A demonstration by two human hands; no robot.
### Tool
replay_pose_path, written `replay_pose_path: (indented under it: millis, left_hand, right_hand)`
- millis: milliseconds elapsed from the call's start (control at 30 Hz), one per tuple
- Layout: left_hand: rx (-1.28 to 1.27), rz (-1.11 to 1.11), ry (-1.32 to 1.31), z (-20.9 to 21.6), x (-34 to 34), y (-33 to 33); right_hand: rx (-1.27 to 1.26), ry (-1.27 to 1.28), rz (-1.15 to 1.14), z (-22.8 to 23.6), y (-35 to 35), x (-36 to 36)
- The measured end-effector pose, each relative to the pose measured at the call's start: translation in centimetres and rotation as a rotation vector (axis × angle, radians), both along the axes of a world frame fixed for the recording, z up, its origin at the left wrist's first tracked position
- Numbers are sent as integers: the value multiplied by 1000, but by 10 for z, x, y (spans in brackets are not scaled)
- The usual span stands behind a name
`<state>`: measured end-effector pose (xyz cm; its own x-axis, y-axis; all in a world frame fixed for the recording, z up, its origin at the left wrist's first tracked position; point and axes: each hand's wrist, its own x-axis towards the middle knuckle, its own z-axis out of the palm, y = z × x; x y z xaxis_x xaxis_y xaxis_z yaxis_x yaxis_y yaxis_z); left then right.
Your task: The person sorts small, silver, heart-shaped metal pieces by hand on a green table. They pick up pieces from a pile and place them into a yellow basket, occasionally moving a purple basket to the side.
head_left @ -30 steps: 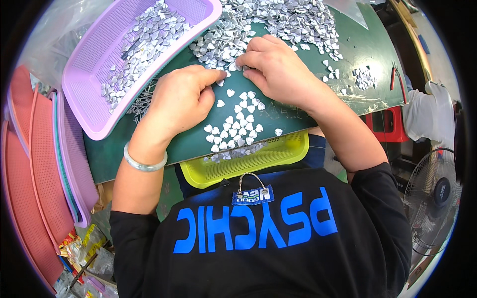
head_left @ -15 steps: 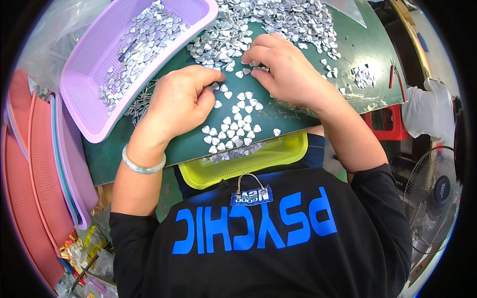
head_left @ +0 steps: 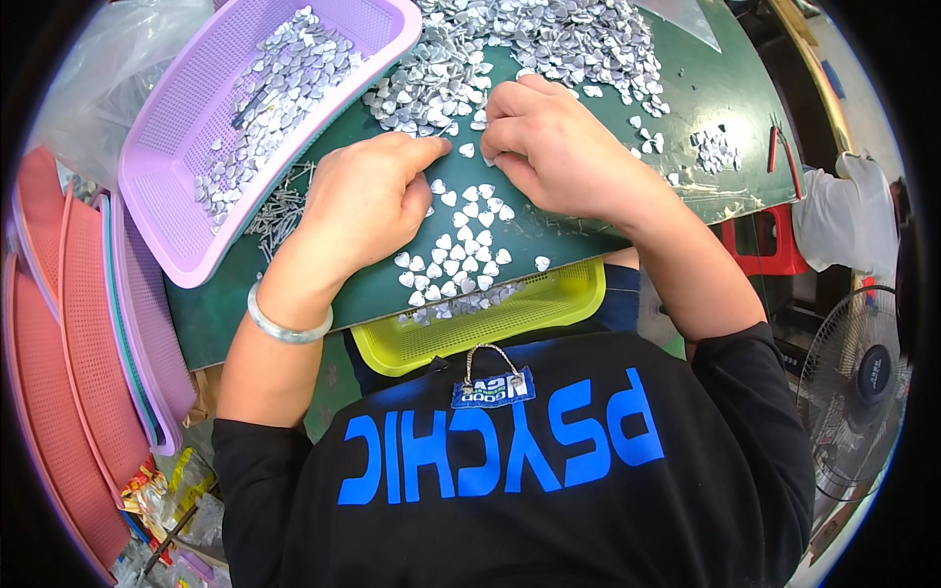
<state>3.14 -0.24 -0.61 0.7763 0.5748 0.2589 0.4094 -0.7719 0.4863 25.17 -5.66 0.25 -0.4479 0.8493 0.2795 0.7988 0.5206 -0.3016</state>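
Small silvery heart-shaped pieces lie on the green table, heaped in a large pile (head_left: 431, 83) and spread in a loose group (head_left: 466, 250) near the front edge. My left hand (head_left: 363, 201) rests beside that group, its index finger stretched toward a single heart piece (head_left: 467, 151) and its thumb apart below. Across from it, my right hand (head_left: 559, 147) bends its fingers down at the pile's near edge, thumb drawn in toward them. Whatever its fingertips hold is mostly hidden. Under the table edge, a yellow-green basket (head_left: 549, 299) contains more hearts.
A lilac basket (head_left: 157, 176) partly filled with hearts stands at the left, with metal pins (head_left: 284, 211) beside it. Farther right are a small heap of pieces (head_left: 717, 150) and red-handled pliers (head_left: 784, 157). Stacked pink baskets (head_left: 93, 363) and a fan (head_left: 858, 382) flank me.
My right hand's fingers have drawn closer together, and it has shifted slightly nearer to me. My left index finger has edged right. A heart piece now lies alone between the hands.
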Motion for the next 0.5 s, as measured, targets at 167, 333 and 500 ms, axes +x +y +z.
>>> replay_pose_path:
  millis: [167,333,500]
  left_hand:
    - [-110,-25,-40,2,-3,0]
    - [-174,-39,-95,-1,-5,0]
    - [-195,-13,-112,1,-7,1]
  right_hand:
    - [20,65,-46,-2,6,-6]
    - [15,77,-48,-10,10,-13]
    - [-45,237,-63,-7,10,-14]
